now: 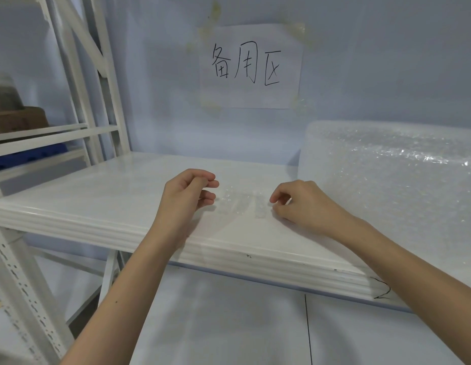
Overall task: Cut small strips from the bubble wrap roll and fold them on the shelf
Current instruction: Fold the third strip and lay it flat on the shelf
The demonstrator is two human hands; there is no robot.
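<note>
A small clear strip of bubble wrap (pixel 241 204) lies flat on the white shelf (pixel 103 196), near its front edge. My left hand (pixel 185 198) hovers at the strip's left end with fingers curled and a little apart, holding nothing. At the strip's right end my right hand (pixel 300 204) rests with its fingertips on or just at the strip; a grip is not clear. The big bubble wrap roll (pixel 392 180) lies on the shelf to the right, close to my right forearm.
A paper sign (pixel 251 65) with handwritten characters is taped to the wall behind the shelf. White shelf uprights (pixel 103 83) stand at the left, with a brown box (pixel 18 119) and blue items on the neighbouring rack. Below the shelf is pale floor.
</note>
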